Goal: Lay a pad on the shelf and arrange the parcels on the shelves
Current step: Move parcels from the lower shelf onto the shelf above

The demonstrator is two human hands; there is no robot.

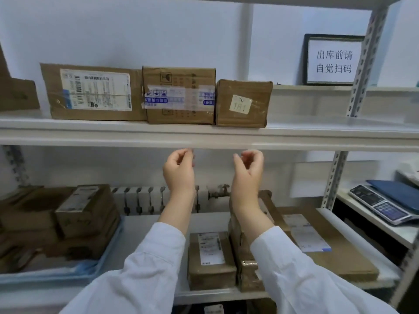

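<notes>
A thin translucent white pad (317, 125) covers the upper shelf (90, 138) and hangs slightly over its front lip. Three brown cardboard parcels stand on it in a row: a wide one with a shipping label (95, 91), a taped one (179, 95) and a small one marked on a sticker (243, 103). My left hand (180, 168) and my right hand (248, 171) are raised just under the lip. Their curled fingertips pinch the pad's front edge. More parcels (210, 259) lie on the lower shelf (145, 225).
A blue tray (68, 271) at lower left holds stacked parcels (86, 209). A large flat parcel (328, 248) lies at lower right. A framed sign (333, 60) leans on the wall at upper right. A weighing scale (383, 205) sits on a side table. Perforated metal uprights (360, 71) bound the rack.
</notes>
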